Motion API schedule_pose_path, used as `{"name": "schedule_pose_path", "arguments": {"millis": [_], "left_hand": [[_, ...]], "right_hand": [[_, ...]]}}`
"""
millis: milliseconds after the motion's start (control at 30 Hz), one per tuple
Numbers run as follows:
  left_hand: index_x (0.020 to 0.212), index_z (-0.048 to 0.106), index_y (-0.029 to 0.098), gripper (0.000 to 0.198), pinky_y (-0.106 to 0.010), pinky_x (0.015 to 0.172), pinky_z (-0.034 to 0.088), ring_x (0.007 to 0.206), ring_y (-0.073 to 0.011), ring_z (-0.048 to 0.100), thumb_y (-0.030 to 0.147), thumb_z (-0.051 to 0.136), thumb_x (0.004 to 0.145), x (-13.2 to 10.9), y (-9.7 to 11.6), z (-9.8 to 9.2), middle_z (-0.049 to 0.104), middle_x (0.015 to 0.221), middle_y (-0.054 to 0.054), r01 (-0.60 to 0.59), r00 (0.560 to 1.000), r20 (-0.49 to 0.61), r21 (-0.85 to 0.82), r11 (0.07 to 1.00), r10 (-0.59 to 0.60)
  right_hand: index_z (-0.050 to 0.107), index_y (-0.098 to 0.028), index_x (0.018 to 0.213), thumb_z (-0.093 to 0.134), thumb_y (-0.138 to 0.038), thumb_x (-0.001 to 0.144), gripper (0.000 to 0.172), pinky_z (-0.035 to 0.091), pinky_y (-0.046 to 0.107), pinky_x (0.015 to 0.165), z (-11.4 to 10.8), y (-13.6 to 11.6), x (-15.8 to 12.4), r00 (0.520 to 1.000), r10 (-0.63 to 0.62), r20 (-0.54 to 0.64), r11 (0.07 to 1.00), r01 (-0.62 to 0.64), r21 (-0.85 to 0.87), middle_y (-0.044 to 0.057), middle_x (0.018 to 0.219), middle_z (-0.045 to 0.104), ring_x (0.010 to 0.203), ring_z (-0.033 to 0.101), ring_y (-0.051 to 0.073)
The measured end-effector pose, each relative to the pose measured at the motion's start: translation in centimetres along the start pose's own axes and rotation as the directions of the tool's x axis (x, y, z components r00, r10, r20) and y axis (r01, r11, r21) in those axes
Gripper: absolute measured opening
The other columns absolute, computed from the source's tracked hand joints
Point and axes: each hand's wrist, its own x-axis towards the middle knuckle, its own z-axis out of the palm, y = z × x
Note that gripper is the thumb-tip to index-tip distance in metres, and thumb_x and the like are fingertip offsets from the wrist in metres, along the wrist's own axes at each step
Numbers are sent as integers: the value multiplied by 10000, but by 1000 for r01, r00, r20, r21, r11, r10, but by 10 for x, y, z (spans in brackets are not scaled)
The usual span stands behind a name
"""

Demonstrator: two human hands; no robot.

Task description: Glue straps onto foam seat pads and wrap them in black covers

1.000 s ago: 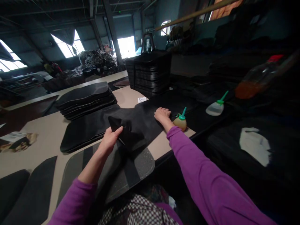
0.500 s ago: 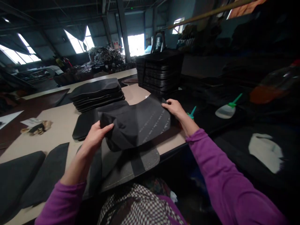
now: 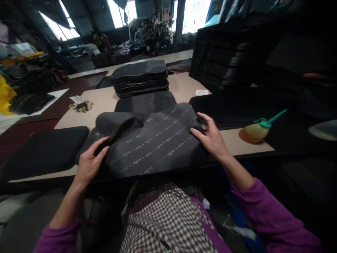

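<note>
A dark sheet with rows of pale printed lettering (image 3: 155, 140) lies at the table's front edge, its left part raised in a fold. My left hand (image 3: 92, 158) is at the sheet's left side, thumb and forefinger parted around its edge. On the right side, my right hand (image 3: 210, 135) touches the edge with its fingers spread apart. Behind the sheet lies a dark flat piece (image 3: 147, 102), partly covered by it.
Beyond are a stack of dark pieces (image 3: 140, 77) and a taller black stack (image 3: 218, 56). A squeeze bottle with a green nozzle (image 3: 254, 133) stands to the right. Dark panels (image 3: 47, 151) lie at left, below a small crumpled scrap (image 3: 82, 106).
The printed sheet has come down onto the table and lies flatter, with more lettering showing. Both hands have loosened their pinch on its edges. The view has shifted right and downward.
</note>
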Motion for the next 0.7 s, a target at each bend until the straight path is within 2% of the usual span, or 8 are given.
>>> {"name": "schedule_pose_path", "arguments": {"millis": [67, 100, 167, 267, 400, 467, 600, 700], "left_hand": [[1256, 767, 257, 423, -432, 1184, 480, 1274, -281, 685, 525, 662, 946, -8, -18, 4, 760, 1310, -51, 49, 996, 78, 38, 998, -52], [1259, 767, 251, 430, -430, 1175, 484, 1264, -280, 690, 525, 652, 948, -10, -26, 7, 764, 1304, -55, 57, 994, 92, 51, 997, -62], [1384, 700, 269, 497, -423, 1183, 468, 1306, -272, 666, 508, 642, 952, -11, -38, 14, 721, 1397, -53, 46, 995, 80, 83, 995, -53], [1460, 641, 292, 532, -402, 1182, 456, 1330, -254, 646, 480, 624, 962, -9, -46, 23, 686, 1452, -46, 22, 997, 69, 104, 994, -29], [1168, 795, 242, 351, -337, 1061, 515, 1114, -225, 719, 452, 593, 972, -7, -44, 24, 783, 1165, -60, -6, 993, 117, 69, 998, -2], [1134, 800, 243, 333, -313, 1018, 522, 1057, -211, 720, 447, 591, 973, -8, -40, 23, 778, 1104, -56, -11, 995, 100, 61, 998, 5], [1172, 787, 245, 346, -308, 1024, 515, 1060, -210, 713, 457, 592, 979, -9, -30, 18, 766, 1129, -54, -19, 1000, 23, 62, 998, 18], [1211, 772, 246, 362, -322, 1069, 497, 1140, -224, 704, 466, 597, 982, -4, -30, 19, 763, 1210, -55, -28, 1000, 12, 77, 997, 28]], "right_hand": [[721, -275, 1272, 711, -452, 927, 388, 572, 430, 974, 12, 3, -8, 998, 6, 61, 1000, -4, -25, 52, 1158, 772, 1060, 731, 273], [767, -258, 1142, 694, -437, 933, 285, 564, 427, 980, 16, 5, -11, 996, 2, 88, 999, 2, -45, 53, 1130, 780, 1063, 731, 277], [786, -243, 1034, 657, -406, 945, 227, 557, 425, 977, 23, 8, -15, 992, -19, 127, 995, 31, -99, 55, 1082, 790, 1043, 737, 276], [779, -243, 1086, 629, -382, 949, 246, 549, 435, 991, 25, 8, -18, 985, -42, 165, 984, 70, -165, 59, 1111, 786, 1055, 735, 277], [769, -262, 1145, 623, -389, 955, 272, 544, 457, 1028, 23, 4, -22, 982, -19, 185, 983, 53, -177, 61, 1164, 772, 1101, 724, 287], [767, -280, 1163, 622, -405, 967, 274, 543, 468, 1043, 22, 0, -24, 989, -19, 150, 986, 43, -160, 58, 1177, 767, 1112, 718, 290], [764, -304, 1192, 635, -415, 979, 273, 533, 474, 1068, 19, -5, -30, 997, -36, 61, 987, 46, -154, 49, 1208, 759, 1151, 706, 294], [766, -293, 1199, 646, -413, 972, 283, 521, 467, 1079, 16, -4, -30, 999, -26, 30, 987, 30, -160, 52, 1227, 756, 1174, 695, 298]]}}
